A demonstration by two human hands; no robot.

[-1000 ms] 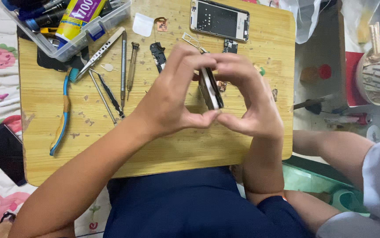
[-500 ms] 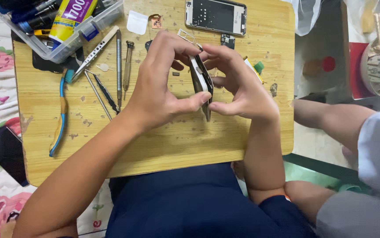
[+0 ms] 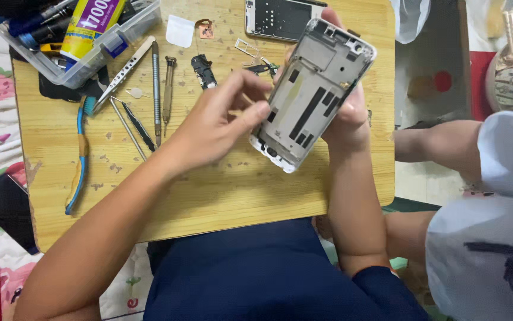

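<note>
A white phone frame [image 3: 311, 95], stripped and showing its inner side with black strips, is tilted up above the wooden table [image 3: 209, 190]. My right hand [image 3: 347, 113] grips it from behind and along its right edge. My left hand [image 3: 218, 128] touches the frame's lower left edge with thumb and fingertips. On the table behind lies another phone panel [image 3: 280, 19], with small loose parts [image 3: 255, 58] near it.
A clear plastic box [image 3: 84, 50] with a glue tube and tools sits at the back left. Tweezers, screwdrivers [image 3: 156, 83] and a blue-handled tool [image 3: 79, 160] lie on the left. Another person's leg [image 3: 447, 148] and clothing are at the right.
The phone frame was held edge-on between both hands; now it is turned with its inner face towards me and raised, and my left hand has slid to its lower left edge.
</note>
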